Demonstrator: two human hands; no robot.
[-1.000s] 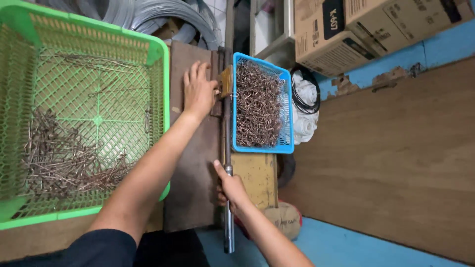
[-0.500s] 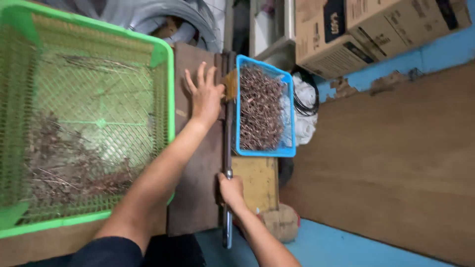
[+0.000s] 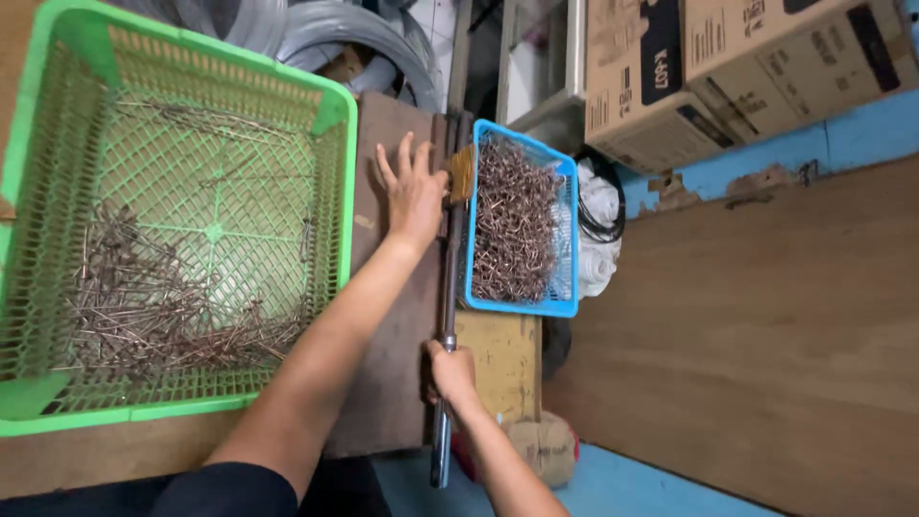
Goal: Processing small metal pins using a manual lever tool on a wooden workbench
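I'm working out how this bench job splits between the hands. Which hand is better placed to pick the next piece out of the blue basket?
Left, probably. The left hand lies open on the board beside the blue basket; the right hand is shut around the metal lever.

Blue wall point(image 3: 862, 134), brown floor point(image 3: 766, 335), perhaps wooden.

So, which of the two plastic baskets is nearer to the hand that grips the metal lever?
The small blue basket, packed with bent wire pieces, beside the right hand; the large green basket lies farther off.
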